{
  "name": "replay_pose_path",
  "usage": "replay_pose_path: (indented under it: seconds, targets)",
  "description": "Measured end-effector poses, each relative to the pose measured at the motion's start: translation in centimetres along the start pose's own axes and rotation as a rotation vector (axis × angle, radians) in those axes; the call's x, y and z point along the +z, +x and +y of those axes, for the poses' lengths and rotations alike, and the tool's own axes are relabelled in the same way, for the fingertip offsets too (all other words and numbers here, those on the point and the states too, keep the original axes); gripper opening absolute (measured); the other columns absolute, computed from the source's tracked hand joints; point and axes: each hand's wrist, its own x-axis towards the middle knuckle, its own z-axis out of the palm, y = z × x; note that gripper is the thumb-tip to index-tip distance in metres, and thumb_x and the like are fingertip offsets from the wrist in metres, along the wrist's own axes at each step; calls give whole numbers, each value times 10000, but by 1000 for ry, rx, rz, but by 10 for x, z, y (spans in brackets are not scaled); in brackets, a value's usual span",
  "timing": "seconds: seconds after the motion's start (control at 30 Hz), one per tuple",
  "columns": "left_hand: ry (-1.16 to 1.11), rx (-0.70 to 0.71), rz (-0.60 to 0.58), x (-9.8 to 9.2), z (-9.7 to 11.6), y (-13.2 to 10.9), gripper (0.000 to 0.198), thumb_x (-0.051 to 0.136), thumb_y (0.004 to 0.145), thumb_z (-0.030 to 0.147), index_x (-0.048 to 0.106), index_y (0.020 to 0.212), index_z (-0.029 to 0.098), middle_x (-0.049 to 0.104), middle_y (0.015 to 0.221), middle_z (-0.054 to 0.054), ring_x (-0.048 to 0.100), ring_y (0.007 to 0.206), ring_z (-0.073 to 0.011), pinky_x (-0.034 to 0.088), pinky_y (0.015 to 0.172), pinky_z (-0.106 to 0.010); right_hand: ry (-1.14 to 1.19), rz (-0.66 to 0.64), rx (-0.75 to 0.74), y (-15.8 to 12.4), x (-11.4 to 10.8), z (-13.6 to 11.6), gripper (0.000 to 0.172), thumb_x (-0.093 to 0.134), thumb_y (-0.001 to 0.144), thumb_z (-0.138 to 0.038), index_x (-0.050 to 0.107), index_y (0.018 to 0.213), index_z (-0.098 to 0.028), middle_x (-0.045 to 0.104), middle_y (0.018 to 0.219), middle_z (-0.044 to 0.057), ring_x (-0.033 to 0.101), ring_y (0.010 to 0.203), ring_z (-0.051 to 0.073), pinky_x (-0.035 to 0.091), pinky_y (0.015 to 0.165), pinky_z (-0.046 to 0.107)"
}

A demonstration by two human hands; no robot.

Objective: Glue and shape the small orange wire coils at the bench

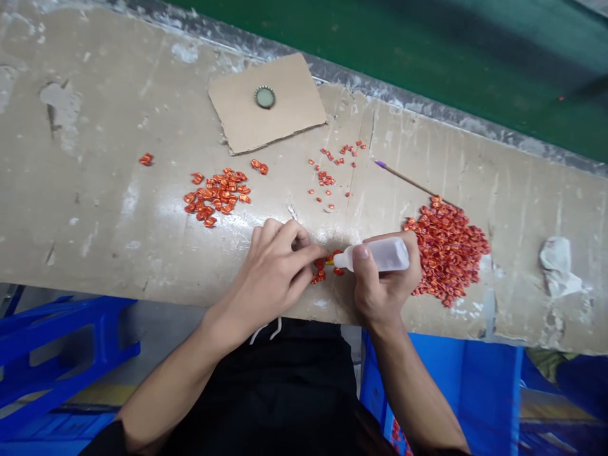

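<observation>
My right hand is closed around a translucent white squeeze bottle, tilted on its side with its yellow tip pointing left. The tip meets a few small glossy orange-red striped pieces on the table in front of me. At those same pieces, my left hand has its index finger and thumb bent around one of them; the exact contact is partly hidden. To the right of the bottle lies a large heap of orange-red pieces. A smaller, looser group of striped pieces lies left of my hands.
Tiny orange bits are scattered beyond my hands. A bottle cap sits on a cardboard sheet. A thin stick with a purple end touches the heap. Crumpled white paper lies right. Below are a blue stool and blue crate.
</observation>
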Motion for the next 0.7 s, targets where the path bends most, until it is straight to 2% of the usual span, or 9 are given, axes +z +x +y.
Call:
replay_pose_path:
  seconds: [0.2, 0.47, 0.53, 0.63, 0.7]
  targets:
    - [0, 18, -19, -2, -1, -2, 194, 677, 1085, 196, 786, 1197, 313, 666, 1186, -43, 538, 1110, -274, 431, 958, -457, -8, -13, -24, 0, 0, 1, 269, 834, 1023, -475, 644, 981, -289, 634, 767, -20, 564, 578, 172, 441, 506, 330]
    - [20, -12, 11, -1, 0, -4, 41, 734, 1048, 225, 733, 1033, 263, 678, 1161, -52, 528, 1094, -283, 417, 924, -452, -38, -42, -10, -2, -2, 3, 271, 851, 1003, -473, 644, 1001, -298, 650, 784, -16, 578, 592, 183, 452, 512, 337]
    - [20, -19, 12, -1, 1, -4, 51, 737, 1050, 235, 739, 1090, 267, 676, 1175, -48, 525, 1099, -283, 415, 930, -454, -28, -47, -16, -1, -2, 2, 258, 850, 1007, -463, 650, 1003, -299, 649, 783, -20, 577, 586, 177, 451, 507, 330]
    - [24, -15, 12, 1, 1, -4, 167, 735, 1062, 249, 764, 1217, 306, 661, 1180, -38, 520, 1093, -280, 414, 930, -454, -23, -47, -21, -2, -2, 2, 247, 842, 1015, -454, 655, 1006, -291, 647, 786, -19, 582, 588, 174, 460, 508, 327]
    - [18, -10, 16, 1, 1, -3, 158, 733, 1071, 260, 784, 1207, 324, 655, 1174, -35, 521, 1095, -276, 413, 929, -452, -28, -42, -20, -2, -2, 3, 251, 838, 1017, -463, 656, 1011, -291, 647, 791, -15, 587, 595, 179, 468, 515, 332]
